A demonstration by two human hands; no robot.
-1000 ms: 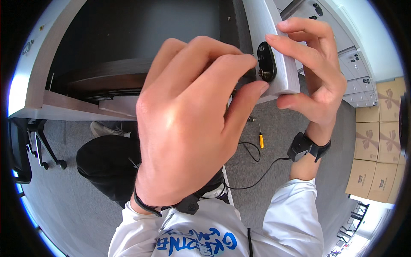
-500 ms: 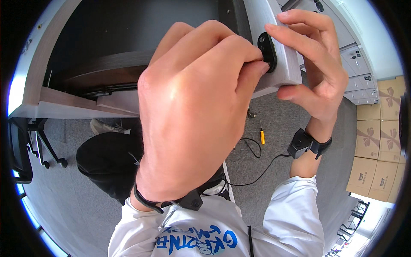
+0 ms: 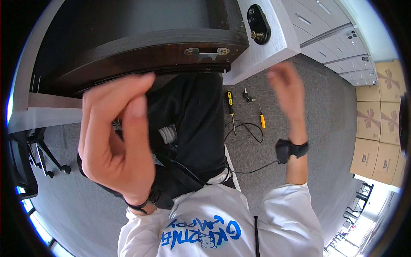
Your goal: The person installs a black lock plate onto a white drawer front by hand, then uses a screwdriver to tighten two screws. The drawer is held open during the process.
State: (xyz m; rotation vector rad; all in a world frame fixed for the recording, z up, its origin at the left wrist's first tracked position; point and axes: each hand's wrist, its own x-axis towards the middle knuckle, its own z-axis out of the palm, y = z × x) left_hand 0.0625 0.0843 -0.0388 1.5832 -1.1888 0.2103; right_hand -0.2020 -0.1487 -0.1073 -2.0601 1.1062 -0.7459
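A black oval plate (image 3: 259, 25) sits on the inner face of the light wood-grain drawer front (image 3: 278, 43). One brass-coloured screw (image 3: 257, 35) stands out at its near end. My left hand (image 3: 117, 137) is in the air left of my knee, below the dark drawer side (image 3: 141, 53). Its fingers are curled with the thumb close to them; whatever may be between them is hidden. My right hand (image 3: 287, 88) is just beyond the drawer front's lower corner, smeared by motion, touching nothing visible. A metal bracket (image 3: 207, 54) is fixed by two screws to the drawer side.
On the grey carpet lie a black-and-yellow screwdriver (image 3: 231, 105), a yellow-handled screwdriver (image 3: 262, 120), small keys (image 3: 247, 95) and a looped black cable (image 3: 257, 128). Grey cabinets (image 3: 325, 38) and stacked cartons (image 3: 368, 124) stand at right, an office chair (image 3: 38, 150) at left.
My left hand has come off the black plate and moved left and down, uncovering the plate and bracket. My right hand has dropped away from the drawer front's edge.
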